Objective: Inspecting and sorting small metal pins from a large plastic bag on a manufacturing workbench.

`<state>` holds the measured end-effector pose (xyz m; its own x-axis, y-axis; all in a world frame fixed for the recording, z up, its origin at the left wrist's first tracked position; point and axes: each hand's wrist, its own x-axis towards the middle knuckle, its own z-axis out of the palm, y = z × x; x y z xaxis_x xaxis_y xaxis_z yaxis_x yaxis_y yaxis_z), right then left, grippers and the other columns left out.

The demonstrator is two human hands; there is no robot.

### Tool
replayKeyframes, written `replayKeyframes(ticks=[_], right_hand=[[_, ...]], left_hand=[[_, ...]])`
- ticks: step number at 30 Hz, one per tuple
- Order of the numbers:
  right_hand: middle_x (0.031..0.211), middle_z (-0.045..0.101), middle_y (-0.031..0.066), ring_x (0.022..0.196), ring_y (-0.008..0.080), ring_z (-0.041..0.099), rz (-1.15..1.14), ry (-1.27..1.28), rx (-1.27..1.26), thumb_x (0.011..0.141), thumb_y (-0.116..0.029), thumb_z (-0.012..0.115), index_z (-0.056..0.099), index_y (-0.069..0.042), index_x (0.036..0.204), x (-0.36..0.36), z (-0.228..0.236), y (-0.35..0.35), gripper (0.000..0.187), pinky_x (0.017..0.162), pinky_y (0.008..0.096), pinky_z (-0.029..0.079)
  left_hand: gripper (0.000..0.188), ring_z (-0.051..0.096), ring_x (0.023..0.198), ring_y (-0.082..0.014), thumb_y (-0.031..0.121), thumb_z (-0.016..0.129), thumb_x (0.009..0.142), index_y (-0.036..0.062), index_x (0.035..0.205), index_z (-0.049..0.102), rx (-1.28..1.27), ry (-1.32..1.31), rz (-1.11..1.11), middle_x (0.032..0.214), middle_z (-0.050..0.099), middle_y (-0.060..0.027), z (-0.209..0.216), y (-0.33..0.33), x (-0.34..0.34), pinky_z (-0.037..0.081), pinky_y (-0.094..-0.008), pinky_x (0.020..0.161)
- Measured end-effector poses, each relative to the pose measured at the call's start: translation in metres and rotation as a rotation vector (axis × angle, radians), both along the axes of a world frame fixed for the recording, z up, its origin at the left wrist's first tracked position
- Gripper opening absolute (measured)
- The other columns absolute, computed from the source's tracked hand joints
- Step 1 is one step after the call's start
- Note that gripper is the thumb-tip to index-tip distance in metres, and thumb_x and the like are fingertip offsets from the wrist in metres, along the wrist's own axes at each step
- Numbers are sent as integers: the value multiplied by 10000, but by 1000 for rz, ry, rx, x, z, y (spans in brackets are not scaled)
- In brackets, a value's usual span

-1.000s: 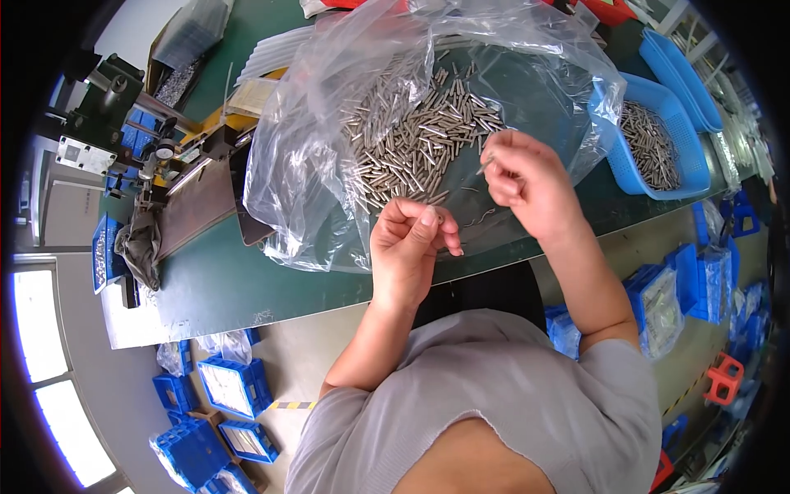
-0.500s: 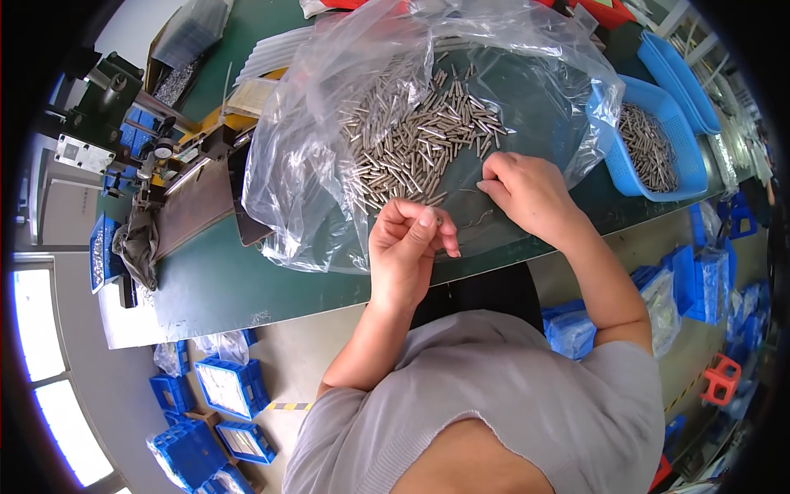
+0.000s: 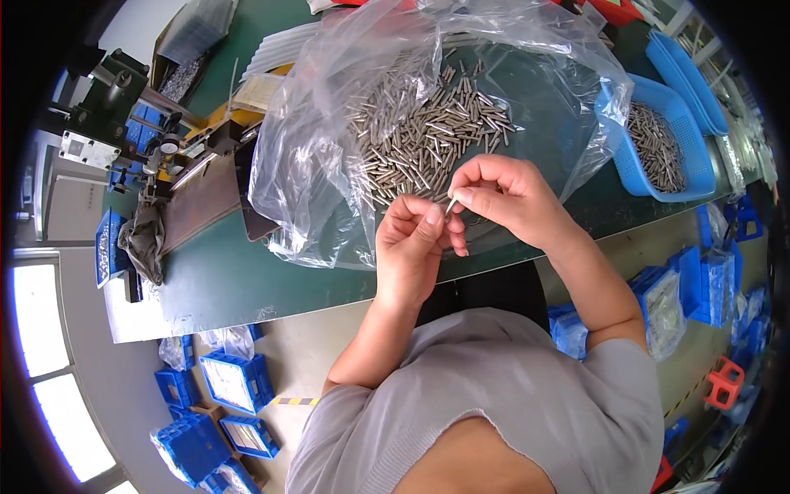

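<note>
Over the near edge of a clear plastic bag [image 3: 317, 206], my two hands meet. My right hand [image 3: 518, 206] pinches a thin pale piece [image 3: 452, 204] between thumb and forefinger. The piece slants down to the fingertips of my left hand [image 3: 411, 247], whose thumb presses on its curled fingers. Whatever lies inside that left grip is mostly hidden. Just beyond the hands, a heap of short metal pins [image 3: 428, 136] is spread on the bag, partly under its crumpled film.
To the right, a blue plastic basket [image 3: 696, 169] holds more metal pins, beside another blue basket [image 3: 679, 76]. A bench machine with a dial gauge [image 3: 169, 146] stands left on the green table [image 3: 230, 290]. Blue crates [image 3: 234, 380] and a red stool [image 3: 724, 383] are on the floor.
My right hand has moved left from the bag to my left fingertips, and the pale piece now shows between them. My left hand stays closed in nearly the same place.
</note>
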<state>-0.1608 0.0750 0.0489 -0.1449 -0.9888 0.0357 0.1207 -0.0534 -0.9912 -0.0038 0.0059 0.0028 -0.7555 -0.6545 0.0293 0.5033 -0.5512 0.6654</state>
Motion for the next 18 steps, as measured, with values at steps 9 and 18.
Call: replayKeyframes(ticks=[9,18], right_hand=[[794,599,30,713,75,589,-5,224,-52,849,-17,558,584,24,867,4,8,1,52,629,217,471],[720,546,-14,530,55,506,-171,52,5,856,-53,559,584,10,878,4,-7,0,72,487,195,411]], left_hand=[[65,597,628,-223,89,517,917,26,904,502,-5,-17,17,789,609,-155,0,0,0,511,-322,562],[86,602,643,-207,81,530,913,11,885,487,7,-7,32,791,617,-150,2,2,-2,521,-321,586]])
